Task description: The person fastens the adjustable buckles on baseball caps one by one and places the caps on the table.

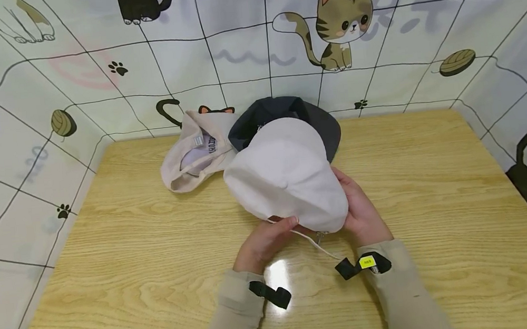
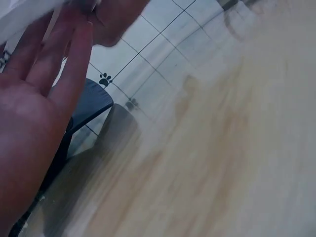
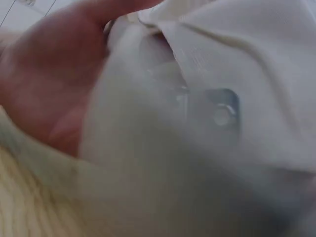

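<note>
A white cap is between both hands, crown toward the head camera, above the table's middle. My left hand holds its near edge, thumb on top at the rim and fingers underneath. In the left wrist view those fingers reach out under the white cloth. My right hand grips the cap's right side, its fingertips hidden behind the fabric. From the near edge a thin pale strap hangs toward the right wrist, beside a small metal buckle. The right wrist view has blurred white cloth close up.
Behind the white cap lies a dark cap, partly covered by it in the head view. A pale pink cap lies to its left, inside showing. The wooden table meets a cat-patterned cloth wall at the back.
</note>
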`<state>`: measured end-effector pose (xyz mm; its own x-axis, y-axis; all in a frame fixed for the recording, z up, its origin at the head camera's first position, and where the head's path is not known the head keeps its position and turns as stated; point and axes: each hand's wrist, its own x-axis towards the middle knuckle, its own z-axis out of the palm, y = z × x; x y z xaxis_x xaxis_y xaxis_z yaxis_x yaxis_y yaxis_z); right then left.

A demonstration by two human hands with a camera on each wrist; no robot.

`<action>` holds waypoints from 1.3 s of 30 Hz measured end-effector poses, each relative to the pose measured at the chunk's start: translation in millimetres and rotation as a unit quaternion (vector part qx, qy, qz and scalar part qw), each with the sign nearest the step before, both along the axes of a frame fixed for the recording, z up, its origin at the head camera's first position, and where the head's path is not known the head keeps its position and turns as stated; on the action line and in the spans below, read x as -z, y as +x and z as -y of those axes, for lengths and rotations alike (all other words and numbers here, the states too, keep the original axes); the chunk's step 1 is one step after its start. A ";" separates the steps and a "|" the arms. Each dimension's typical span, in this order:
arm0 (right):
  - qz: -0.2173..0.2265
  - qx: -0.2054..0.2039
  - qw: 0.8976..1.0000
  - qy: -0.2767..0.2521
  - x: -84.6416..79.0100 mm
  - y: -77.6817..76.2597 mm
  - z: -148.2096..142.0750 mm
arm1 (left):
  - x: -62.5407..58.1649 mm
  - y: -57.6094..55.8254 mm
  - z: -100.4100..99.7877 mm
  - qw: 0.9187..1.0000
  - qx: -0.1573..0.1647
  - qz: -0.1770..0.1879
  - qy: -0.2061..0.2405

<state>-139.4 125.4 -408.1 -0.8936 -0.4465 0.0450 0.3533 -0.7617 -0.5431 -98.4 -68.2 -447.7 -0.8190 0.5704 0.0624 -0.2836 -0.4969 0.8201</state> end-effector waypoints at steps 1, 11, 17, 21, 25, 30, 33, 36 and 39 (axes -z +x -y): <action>-0.001 0.002 1.000 0.012 3.0 -0.7 0.8 | -0.1 0.0 -1.1 1.000 -0.010 0.012 0.005; 0.061 0.085 0.990 0.091 22.3 -7.8 -1.1 | 0.2 -4.1 -3.9 0.998 -0.051 0.029 0.013; 0.066 0.174 0.956 0.226 22.4 -11.2 -6.4 | 2.5 -6.2 -5.2 0.997 -0.072 0.021 0.034; 0.054 0.178 0.936 0.299 17.8 -10.1 -6.5 | 2.7 -7.6 -5.6 0.993 -0.100 0.021 0.066; 0.043 0.178 0.927 0.327 12.4 -6.1 -3.2 | -1.3 -9.5 -4.7 0.983 -0.143 0.015 0.116; 0.006 0.180 0.920 0.347 7.8 -3.1 1.4 | -11.8 -11.3 0.3 0.965 -0.197 0.018 0.172; -0.044 0.185 0.919 0.346 3.8 -1.8 3.9 | -19.3 -12.2 4.0 0.957 -0.225 0.027 0.183; -0.114 0.217 0.913 0.328 -2.6 1.4 6.5 | -26.2 -13.8 7.2 0.953 -0.242 0.036 0.179; -0.186 0.233 0.908 0.293 -10.3 6.7 8.4 | -32.7 -14.6 9.8 0.953 -0.244 0.045 0.173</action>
<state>-132.7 116.9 -397.8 -0.9634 -0.0677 0.2592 -0.2246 -0.3231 -0.9193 -113.0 -78.0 -414.9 -0.9925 0.0786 0.0940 -0.0116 -0.8241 0.5664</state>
